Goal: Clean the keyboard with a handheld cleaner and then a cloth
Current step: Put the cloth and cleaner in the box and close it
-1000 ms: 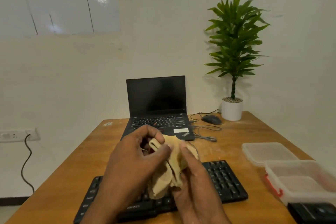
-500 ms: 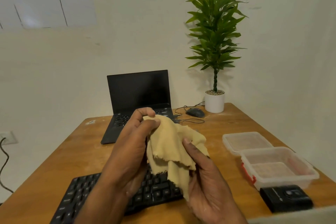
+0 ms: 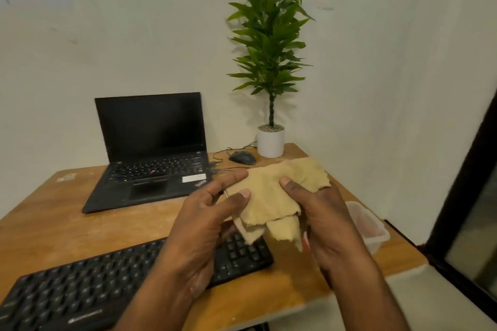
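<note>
A yellow cloth point(image 3: 279, 191) is held up in the air between both hands, above the right end of the black keyboard point(image 3: 88, 285). My left hand point(image 3: 199, 228) pinches the cloth's left edge with thumb and fingers. My right hand point(image 3: 325, 212) grips its right side, thumb on top. The cloth is partly spread, with frayed corners hanging down. The keyboard lies along the near edge of the wooden table point(image 3: 67, 226), its right part hidden behind my hands. No handheld cleaner is visible.
An open black laptop point(image 3: 153, 148) stands at the back of the table. A black mouse point(image 3: 243, 157) with its cable and a potted plant point(image 3: 270, 140) sit at the back right. A clear plastic container point(image 3: 368, 226) stands by the right edge, behind my right hand.
The cloth has been opened out from a bunched wad and moved to the right. My hands have drawn apart. The view has swung to the right.
</note>
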`<state>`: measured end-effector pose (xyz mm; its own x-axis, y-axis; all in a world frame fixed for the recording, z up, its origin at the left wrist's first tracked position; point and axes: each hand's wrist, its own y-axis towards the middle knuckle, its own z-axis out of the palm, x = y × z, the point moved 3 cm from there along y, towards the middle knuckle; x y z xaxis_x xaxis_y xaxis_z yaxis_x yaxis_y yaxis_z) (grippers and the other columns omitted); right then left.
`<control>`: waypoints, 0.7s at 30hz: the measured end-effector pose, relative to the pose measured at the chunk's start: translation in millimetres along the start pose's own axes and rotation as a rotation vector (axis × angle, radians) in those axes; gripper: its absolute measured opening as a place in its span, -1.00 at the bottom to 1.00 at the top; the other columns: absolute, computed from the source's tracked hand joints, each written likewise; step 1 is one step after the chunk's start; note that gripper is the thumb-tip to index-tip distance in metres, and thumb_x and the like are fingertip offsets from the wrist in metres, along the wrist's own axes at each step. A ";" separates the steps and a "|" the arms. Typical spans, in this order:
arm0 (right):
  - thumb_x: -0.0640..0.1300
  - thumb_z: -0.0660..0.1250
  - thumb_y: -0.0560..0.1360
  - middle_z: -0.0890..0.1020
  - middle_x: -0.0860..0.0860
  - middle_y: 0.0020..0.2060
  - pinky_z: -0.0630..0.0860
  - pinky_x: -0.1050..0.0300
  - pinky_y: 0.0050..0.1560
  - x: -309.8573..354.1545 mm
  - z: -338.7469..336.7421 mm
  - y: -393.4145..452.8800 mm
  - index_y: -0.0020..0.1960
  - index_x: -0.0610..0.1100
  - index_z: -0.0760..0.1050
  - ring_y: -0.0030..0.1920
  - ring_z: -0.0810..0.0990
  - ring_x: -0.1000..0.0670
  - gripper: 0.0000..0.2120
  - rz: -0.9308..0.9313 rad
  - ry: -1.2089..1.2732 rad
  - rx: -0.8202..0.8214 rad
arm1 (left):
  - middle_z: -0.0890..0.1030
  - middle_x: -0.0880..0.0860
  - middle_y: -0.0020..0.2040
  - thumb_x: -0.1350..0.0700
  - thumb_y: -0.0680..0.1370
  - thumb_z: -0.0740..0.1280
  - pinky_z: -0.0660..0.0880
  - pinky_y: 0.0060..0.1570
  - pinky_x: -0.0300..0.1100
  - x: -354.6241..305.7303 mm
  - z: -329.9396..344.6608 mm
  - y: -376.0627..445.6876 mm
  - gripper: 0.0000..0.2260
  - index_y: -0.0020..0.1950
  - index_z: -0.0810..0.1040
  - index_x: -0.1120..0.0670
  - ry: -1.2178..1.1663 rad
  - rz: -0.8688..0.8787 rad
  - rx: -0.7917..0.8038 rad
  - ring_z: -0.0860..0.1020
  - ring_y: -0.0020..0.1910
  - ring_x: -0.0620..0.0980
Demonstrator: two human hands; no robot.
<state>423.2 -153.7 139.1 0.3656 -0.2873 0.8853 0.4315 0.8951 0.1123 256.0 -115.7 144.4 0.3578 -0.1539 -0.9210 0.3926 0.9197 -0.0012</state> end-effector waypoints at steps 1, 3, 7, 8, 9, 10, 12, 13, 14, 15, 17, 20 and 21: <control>-0.28 0.42 0.51 0.74 -0.08 0.00 0.65 0.13 -0.16 5.9 -11.5 3.6 0.21 -0.16 0.57 0.01 0.73 -0.06 -0.72 -0.017 -0.077 -0.024 | 0.76 0.09 0.15 0.26 0.51 0.47 0.68 0.04 0.07 4.7 6.2 4.6 -0.68 0.23 0.73 0.03 0.019 -0.010 0.011 0.75 0.08 0.15; -0.27 0.45 0.49 0.74 -0.05 -0.02 0.65 0.15 -0.19 17.2 -33.9 10.6 0.17 -0.13 0.59 -0.03 0.73 -0.02 -0.74 -0.029 -0.201 -0.065 | 0.75 0.05 0.16 0.30 0.54 0.47 0.71 0.00 0.04 13.3 21.2 13.8 -0.68 0.23 0.74 0.01 0.063 -0.004 0.041 0.75 0.07 0.15; -0.26 0.43 0.52 0.74 -0.08 -0.04 0.66 0.02 -0.15 32.1 -78.7 24.8 0.13 -0.14 0.61 -0.04 0.73 -0.07 -0.81 -0.008 -0.345 -0.131 | 0.74 0.05 0.16 0.30 0.56 0.49 0.71 -0.03 -0.05 37.6 52.1 37.9 -0.67 0.24 0.72 -0.03 0.173 -0.009 0.086 0.76 0.02 0.09; -0.27 0.41 0.53 0.74 -0.09 -0.05 0.65 -0.01 -0.12 34.1 -90.5 28.5 0.11 -0.15 0.62 -0.04 0.73 -0.08 -0.83 -0.002 -0.364 -0.154 | 0.74 0.04 0.14 0.31 0.56 0.49 0.71 -0.08 -0.10 44.0 59.3 44.6 -0.66 0.26 0.70 -0.02 0.199 -0.015 0.112 0.76 0.00 0.07; -0.28 0.41 0.54 0.74 -0.10 -0.07 0.65 -0.02 -0.10 35.2 -101.6 31.4 0.10 -0.15 0.63 -0.05 0.73 -0.09 -0.84 0.003 -0.383 -0.179 | 0.73 0.04 0.13 0.31 0.56 0.49 0.71 -0.09 -0.13 50.5 65.6 50.9 -0.65 0.27 0.69 -0.01 0.224 -0.028 0.136 0.76 0.00 0.06; -0.29 0.41 0.53 0.74 -0.09 -0.08 0.64 -0.01 -0.10 36.1 -114.1 34.8 0.09 -0.15 0.64 -0.05 0.73 -0.08 -0.85 0.004 -0.422 -0.212 | 0.72 0.04 0.16 0.31 0.56 0.50 0.70 -0.09 -0.13 58.7 71.8 57.9 -0.64 0.28 0.67 -0.01 0.255 -0.040 0.160 0.75 0.02 0.05; -0.29 0.43 0.52 0.74 -0.08 -0.08 0.65 -0.04 -0.06 35.7 -136.1 41.3 0.08 -0.14 0.64 -0.04 0.72 -0.10 -0.84 -0.004 -0.551 -0.286 | 0.68 0.07 0.23 0.29 0.54 0.52 0.71 -0.01 -0.09 74.6 80.0 71.6 -0.64 0.28 0.66 -0.02 0.344 -0.047 0.196 0.73 0.08 0.07; -0.28 0.44 0.50 0.73 -0.09 -0.07 0.66 -0.09 -0.01 35.5 -145.7 43.7 0.08 -0.14 0.64 -0.02 0.71 -0.11 -0.83 -0.007 -0.619 -0.312 | 0.66 0.06 0.25 0.24 0.51 0.55 0.70 0.06 -0.01 81.8 84.3 76.5 -0.63 0.26 0.67 -0.05 0.407 -0.040 0.203 0.72 0.10 0.09; -0.27 0.46 0.50 0.73 -0.09 -0.06 0.65 -0.16 0.04 34.1 -152.9 45.9 0.09 -0.15 0.64 -0.01 0.69 -0.10 -0.82 -0.010 -0.684 -0.326 | 0.64 0.02 0.25 0.16 0.46 0.58 0.68 0.13 0.09 88.6 87.4 81.2 -0.62 0.24 0.67 -0.08 0.491 -0.025 0.203 0.70 0.12 0.10; -0.25 0.46 0.50 0.72 -0.07 -0.06 0.63 -0.21 0.06 32.5 -158.2 47.8 0.10 -0.14 0.64 -0.01 0.68 -0.09 -0.82 -0.016 -0.745 -0.332 | 0.63 -0.04 0.22 0.08 0.41 0.58 0.66 0.16 0.13 94.0 90.3 84.8 -0.59 0.24 0.66 -0.10 0.582 0.000 0.208 0.69 0.11 0.08; -0.22 0.44 0.51 0.71 -0.02 -0.05 0.62 -0.23 0.07 29.3 -164.8 51.1 0.10 -0.11 0.64 -0.03 0.65 -0.03 -0.83 -0.038 -0.916 -0.336 | 0.59 -0.15 0.20 0.03 0.45 0.57 0.62 0.11 -0.03 100.1 95.5 89.1 -0.58 0.30 0.64 -0.10 0.811 0.069 0.228 0.67 0.04 -0.02; -0.19 0.40 0.54 0.65 0.01 0.09 0.58 -0.08 0.07 26.1 -167.7 55.0 0.21 -0.10 0.60 0.00 0.58 0.02 -0.75 -0.069 -1.215 -0.343 | 0.58 -0.10 0.28 0.00 0.55 0.50 0.41 -0.06 -0.22 104.4 101.4 94.1 -0.64 0.35 0.62 -0.10 1.160 0.201 0.193 0.58 -0.04 -0.11; -0.19 0.40 0.54 0.65 0.00 0.10 0.57 -0.03 0.06 25.3 -167.1 56.2 0.23 -0.10 0.59 0.02 0.58 0.00 -0.74 -0.079 -1.301 -0.335 | 0.58 -0.08 0.28 -0.01 0.57 0.49 0.39 -0.04 -0.24 105.1 102.6 95.0 -0.66 0.35 0.63 -0.11 1.215 0.227 0.180 0.54 -0.03 -0.11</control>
<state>594.5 -167.7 92.4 -0.6315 0.3635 0.6849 0.6625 0.7118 0.2332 417.8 -81.5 87.5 -0.5428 0.5226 -0.6575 0.5693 0.8045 0.1695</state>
